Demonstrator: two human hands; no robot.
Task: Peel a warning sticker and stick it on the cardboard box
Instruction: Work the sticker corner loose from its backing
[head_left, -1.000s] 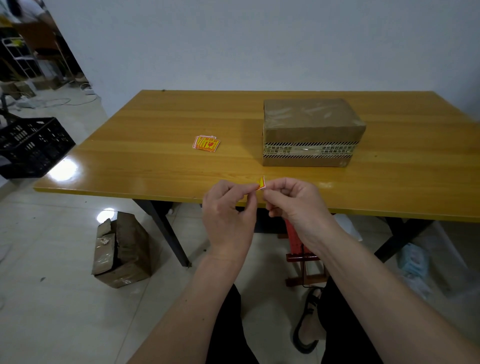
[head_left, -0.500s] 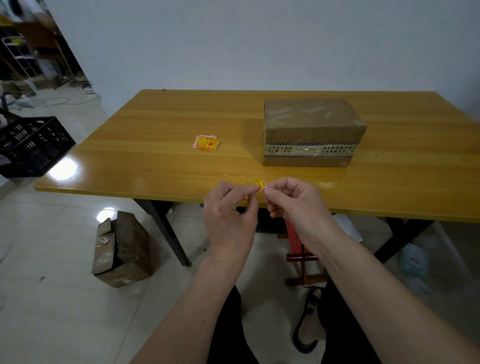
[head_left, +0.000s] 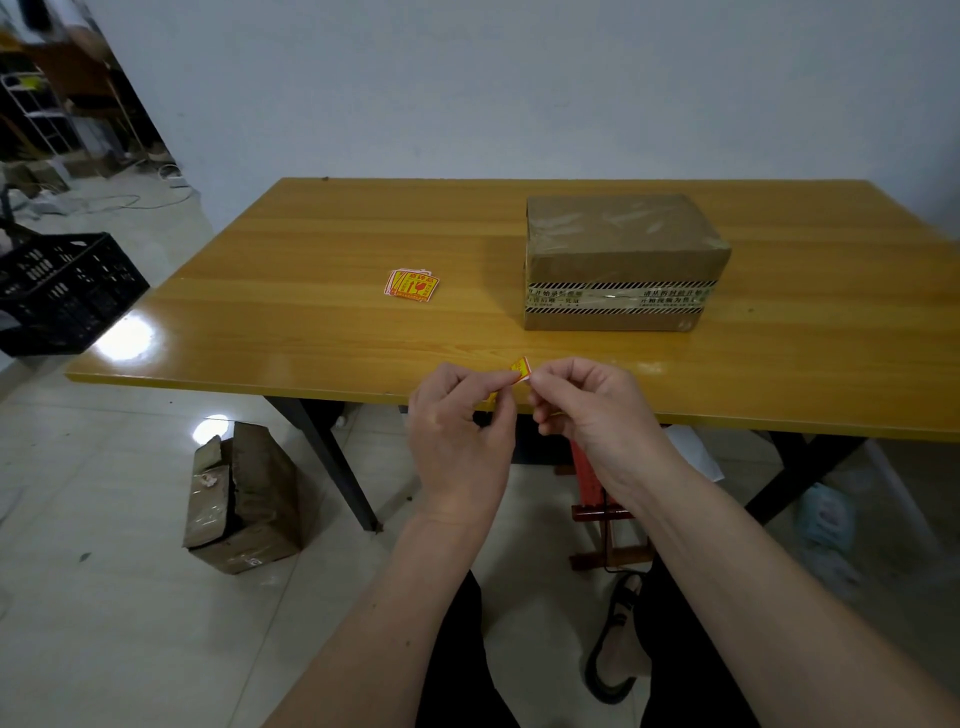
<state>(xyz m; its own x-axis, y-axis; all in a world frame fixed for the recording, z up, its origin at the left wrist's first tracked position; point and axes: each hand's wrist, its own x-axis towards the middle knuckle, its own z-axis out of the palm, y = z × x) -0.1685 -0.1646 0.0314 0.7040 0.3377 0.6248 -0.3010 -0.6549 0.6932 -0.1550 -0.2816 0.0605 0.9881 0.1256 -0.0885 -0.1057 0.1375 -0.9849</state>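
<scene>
A small yellow and red warning sticker (head_left: 520, 369) is pinched between my left hand (head_left: 460, 441) and my right hand (head_left: 592, 410) above the table's front edge. Only its upper corner shows between the fingertips; the rest is hidden behind my left fingers. A taped brown cardboard box (head_left: 621, 260) with a striped band on its front stands on the wooden table (head_left: 322, 322), beyond my right hand. A small stack of the same stickers (head_left: 412, 285) lies on the table to the left of the box.
A black plastic crate (head_left: 62, 291) stands on the floor at the left. A torn cardboard box (head_left: 241, 499) sits on the tiles by the table leg. A red stool (head_left: 597, 499) is under the table. My legs and a sandal (head_left: 615, 639) are below.
A little more of the sticker's corner shows between my fingertips than a second ago. Both hands stay almost in the same place.
</scene>
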